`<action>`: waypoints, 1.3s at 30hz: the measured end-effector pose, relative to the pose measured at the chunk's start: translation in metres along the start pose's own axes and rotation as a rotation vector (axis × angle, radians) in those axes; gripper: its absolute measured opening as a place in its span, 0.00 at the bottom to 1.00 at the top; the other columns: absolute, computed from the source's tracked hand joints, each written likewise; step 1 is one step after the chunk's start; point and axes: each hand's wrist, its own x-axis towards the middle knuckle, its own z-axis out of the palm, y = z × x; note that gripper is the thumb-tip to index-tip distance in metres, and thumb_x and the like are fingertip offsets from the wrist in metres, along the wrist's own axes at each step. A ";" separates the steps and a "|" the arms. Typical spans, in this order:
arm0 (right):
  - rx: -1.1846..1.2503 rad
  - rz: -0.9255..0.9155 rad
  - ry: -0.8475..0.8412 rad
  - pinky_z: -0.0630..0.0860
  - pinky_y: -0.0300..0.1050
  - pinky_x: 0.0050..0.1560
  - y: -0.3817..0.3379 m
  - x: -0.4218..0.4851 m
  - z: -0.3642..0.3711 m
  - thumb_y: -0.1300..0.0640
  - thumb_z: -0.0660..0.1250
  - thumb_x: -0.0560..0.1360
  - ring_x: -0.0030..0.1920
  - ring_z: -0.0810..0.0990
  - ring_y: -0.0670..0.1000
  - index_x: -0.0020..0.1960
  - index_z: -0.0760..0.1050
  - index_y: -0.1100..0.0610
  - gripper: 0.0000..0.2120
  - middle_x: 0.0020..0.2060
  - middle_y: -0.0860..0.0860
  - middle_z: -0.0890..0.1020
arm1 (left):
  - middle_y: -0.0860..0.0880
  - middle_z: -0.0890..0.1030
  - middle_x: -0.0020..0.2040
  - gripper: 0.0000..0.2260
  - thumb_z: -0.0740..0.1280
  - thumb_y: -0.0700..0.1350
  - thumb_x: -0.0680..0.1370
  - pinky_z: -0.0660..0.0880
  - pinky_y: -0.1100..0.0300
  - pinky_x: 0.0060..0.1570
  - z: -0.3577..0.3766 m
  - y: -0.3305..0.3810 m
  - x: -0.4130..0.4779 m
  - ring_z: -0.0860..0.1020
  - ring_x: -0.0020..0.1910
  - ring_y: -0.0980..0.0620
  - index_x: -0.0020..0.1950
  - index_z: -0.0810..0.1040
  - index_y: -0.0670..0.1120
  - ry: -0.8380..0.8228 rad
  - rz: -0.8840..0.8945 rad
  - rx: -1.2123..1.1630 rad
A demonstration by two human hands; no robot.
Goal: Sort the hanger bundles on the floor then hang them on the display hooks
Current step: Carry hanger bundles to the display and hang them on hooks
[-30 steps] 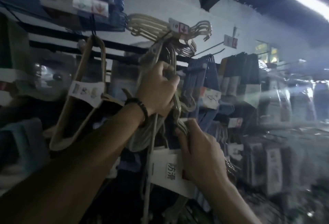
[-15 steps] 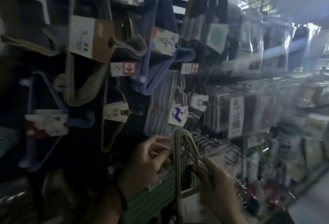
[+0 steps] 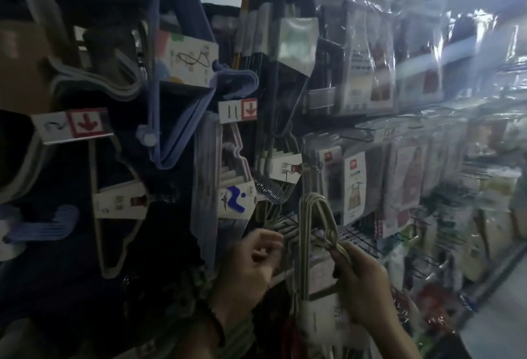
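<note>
A bundle of pale wire hangers (image 3: pixel 313 210) stands upright in front of the lower row of the display, its hook ends on top and a white paper label (image 3: pixel 322 321) round its lower part. My right hand (image 3: pixel 362 281) grips the bundle at the necks just below the hooks. My left hand (image 3: pixel 251 261) is to the left of the bundle, fingers curled, with its fingertips at the grey prongs of a display hook (image 3: pixel 286 232). Blur hides whether it holds the prong.
Blue hanger bundles (image 3: pixel 176 130) and beige ones (image 3: pixel 114 216) hang on the dark rack above and left, under price tags with red arrows (image 3: pixel 85 125). Bagged goods (image 3: pixel 370 182) crowd the hooks to the right. The aisle floor (image 3: pixel 502 316) shows at lower right.
My hands and the bundle came down from the upper hook to the lower row of the display. The view dropped and turned right. In the last half second the hands hardly moved.
</note>
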 end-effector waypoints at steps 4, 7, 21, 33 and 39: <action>-0.033 -0.009 0.019 0.77 0.50 0.38 -0.012 0.042 -0.007 0.51 0.68 0.82 0.34 0.80 0.44 0.44 0.80 0.46 0.08 0.33 0.44 0.82 | 0.62 0.84 0.54 0.11 0.70 0.44 0.81 0.80 0.63 0.51 -0.002 0.031 0.053 0.81 0.52 0.63 0.58 0.80 0.60 -0.042 0.129 0.032; -0.025 -0.020 0.057 0.75 0.47 0.38 -0.014 0.075 -0.015 0.51 0.69 0.81 0.35 0.81 0.42 0.45 0.82 0.46 0.07 0.34 0.43 0.83 | 0.61 0.82 0.56 0.13 0.70 0.45 0.81 0.78 0.70 0.50 0.002 0.056 0.089 0.80 0.54 0.65 0.64 0.79 0.58 -0.026 0.251 0.107; 0.143 -0.170 -0.003 0.78 0.52 0.41 0.013 0.235 -0.018 0.48 0.69 0.81 0.37 0.81 0.48 0.47 0.83 0.44 0.05 0.34 0.46 0.83 | 0.55 0.79 0.60 0.16 0.72 0.45 0.79 0.83 0.57 0.51 0.061 0.118 0.213 0.76 0.55 0.65 0.65 0.77 0.56 0.250 0.460 0.244; 0.330 -0.360 -0.024 0.80 0.53 0.38 -0.002 0.281 -0.005 0.48 0.66 0.82 0.37 0.83 0.44 0.53 0.83 0.45 0.06 0.37 0.44 0.84 | 0.57 0.75 0.69 0.29 0.72 0.32 0.74 0.72 0.49 0.71 0.070 0.139 0.230 0.73 0.72 0.51 0.74 0.74 0.48 0.439 0.749 0.542; 0.283 -0.365 0.005 0.79 0.54 0.36 -0.003 0.296 0.003 0.45 0.66 0.82 0.35 0.81 0.44 0.51 0.81 0.46 0.08 0.35 0.45 0.83 | 0.50 0.72 0.75 0.36 0.72 0.30 0.73 0.67 0.48 0.75 0.067 0.139 0.237 0.68 0.77 0.49 0.79 0.65 0.46 0.416 0.769 0.586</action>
